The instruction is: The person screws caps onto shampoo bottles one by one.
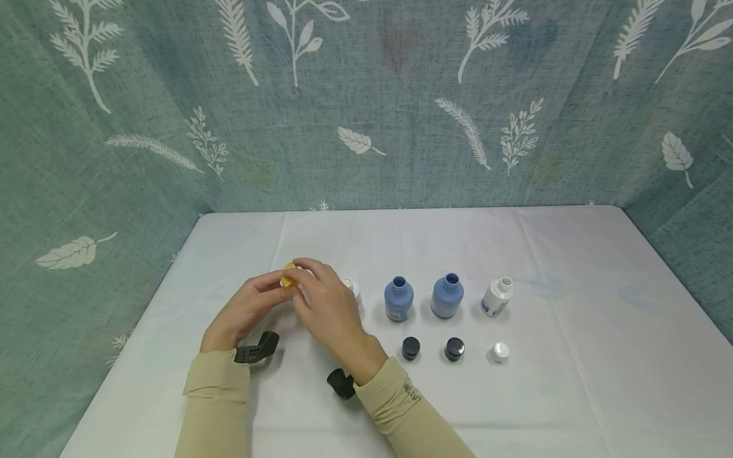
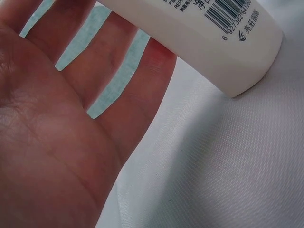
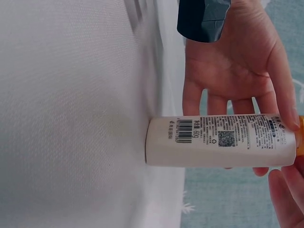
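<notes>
Yellow cap [image 3: 300,141] pinched in right fingers [image 1: 314,266], left fingers [image 2: 140,92] clasping bottle [image 3: 204,154], forearms [image 1: 214,407] converging.

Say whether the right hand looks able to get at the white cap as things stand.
Probably yes, if it first leaves the yellow cap: the right hand is busy there, but the white cap sits uncovered, apart from the nearest black cap.
</notes>
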